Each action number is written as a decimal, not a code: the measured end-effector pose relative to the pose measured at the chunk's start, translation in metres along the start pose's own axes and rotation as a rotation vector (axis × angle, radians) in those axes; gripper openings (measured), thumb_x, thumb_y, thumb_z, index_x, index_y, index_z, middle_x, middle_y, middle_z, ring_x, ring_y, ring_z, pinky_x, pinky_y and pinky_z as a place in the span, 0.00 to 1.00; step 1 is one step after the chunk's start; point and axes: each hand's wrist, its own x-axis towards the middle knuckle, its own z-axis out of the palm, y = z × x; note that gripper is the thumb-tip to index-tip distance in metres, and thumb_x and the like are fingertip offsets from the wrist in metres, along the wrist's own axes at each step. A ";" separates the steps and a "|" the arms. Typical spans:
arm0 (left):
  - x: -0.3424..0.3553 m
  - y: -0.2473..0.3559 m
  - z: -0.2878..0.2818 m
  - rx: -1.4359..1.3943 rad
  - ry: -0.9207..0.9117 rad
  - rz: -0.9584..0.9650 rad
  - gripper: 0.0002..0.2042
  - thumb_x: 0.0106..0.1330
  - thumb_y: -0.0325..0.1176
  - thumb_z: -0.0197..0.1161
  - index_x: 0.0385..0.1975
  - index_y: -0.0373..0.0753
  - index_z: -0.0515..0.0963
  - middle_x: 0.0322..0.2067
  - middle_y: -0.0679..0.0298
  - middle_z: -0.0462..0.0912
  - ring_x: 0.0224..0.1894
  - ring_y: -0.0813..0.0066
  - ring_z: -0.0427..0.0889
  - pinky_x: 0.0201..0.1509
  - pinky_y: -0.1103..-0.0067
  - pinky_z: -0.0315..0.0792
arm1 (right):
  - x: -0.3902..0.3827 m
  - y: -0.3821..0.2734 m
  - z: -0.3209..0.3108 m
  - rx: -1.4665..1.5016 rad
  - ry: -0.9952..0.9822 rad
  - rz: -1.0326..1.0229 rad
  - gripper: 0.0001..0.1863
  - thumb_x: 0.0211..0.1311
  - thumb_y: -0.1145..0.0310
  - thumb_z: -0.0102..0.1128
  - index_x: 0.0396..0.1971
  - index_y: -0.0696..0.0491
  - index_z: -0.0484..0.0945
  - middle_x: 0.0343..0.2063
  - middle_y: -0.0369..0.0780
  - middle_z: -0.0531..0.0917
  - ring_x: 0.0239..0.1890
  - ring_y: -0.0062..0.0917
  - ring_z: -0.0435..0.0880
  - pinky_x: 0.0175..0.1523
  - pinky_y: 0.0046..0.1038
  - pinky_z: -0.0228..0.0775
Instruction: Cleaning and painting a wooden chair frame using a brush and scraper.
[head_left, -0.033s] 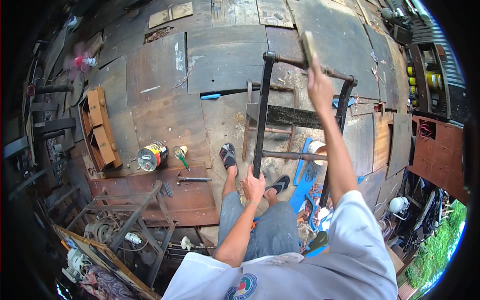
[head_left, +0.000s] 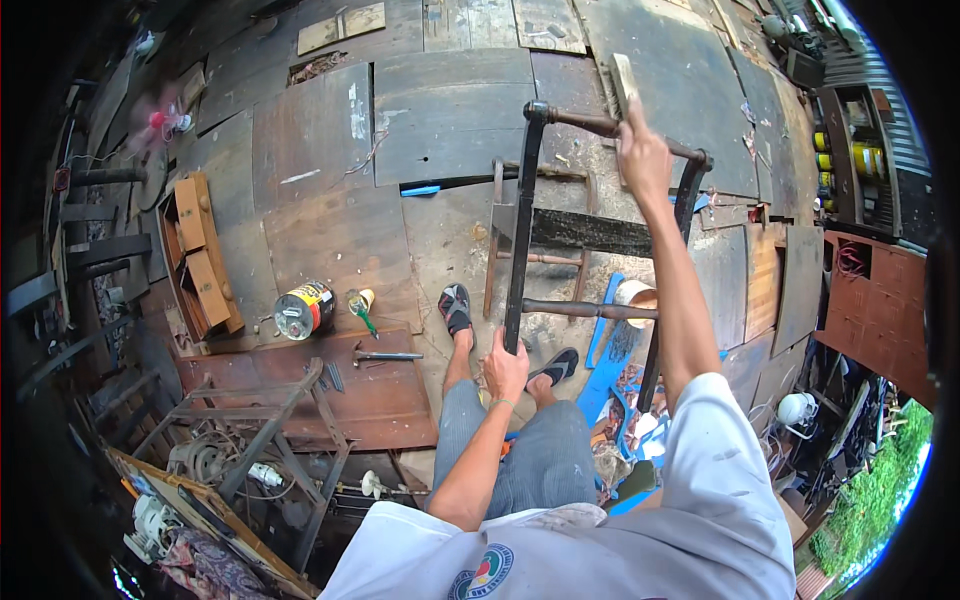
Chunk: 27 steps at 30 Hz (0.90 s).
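A: Quick pass. Where are your hands?

B: Your left hand [head_left: 506,372] is low, fingers wrapped around the bottom part of the black left post [head_left: 520,240]. Your right hand [head_left: 645,163] is up high, closed on a brush [head_left: 625,82], which points away from you with its bristles toward your left.

A: And the work piece?

B: The chair frame [head_left: 560,228] stands in front of you, slightly right of centre. Dark side posts, a brown turned top rail [head_left: 582,122], a black slat [head_left: 605,238] across the middle, a brown turned rung [head_left: 570,310] below.

A: Brush on the wood?

B: It's right at the top rail, crossing it in view. Can't tell if the bristles touch; your hand covers that bit.

A: Behind it?

B: A second wooden frame [head_left: 555,261], low on the floor, partly seen through yours. A white bucket [head_left: 636,297] sits near your right forearm, with blue pieces [head_left: 604,388] beside it, closer to you.

A: Left side, fast.

B: A jar [head_left: 305,312] with a yellow and black label, then a small cup [head_left: 367,297] with a green-handled tool [head_left: 370,324] next to it. Nearer you, a hammer [head_left: 392,356] lies on a reddish-brown board [head_left: 385,405]. Further left, a drawer unit [head_left: 208,260]; beyond it, a pink fan [head_left: 156,119], blades blurred.
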 end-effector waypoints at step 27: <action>0.003 -0.011 -0.018 0.016 0.009 -0.051 0.19 0.60 0.36 0.58 0.52 0.43 0.69 0.32 0.43 0.81 0.37 0.41 0.79 0.41 0.55 0.71 | -0.040 -0.081 -0.012 0.222 -0.124 0.037 0.26 0.67 0.62 0.48 0.65 0.40 0.60 0.19 0.49 0.81 0.18 0.33 0.81 0.23 0.37 0.73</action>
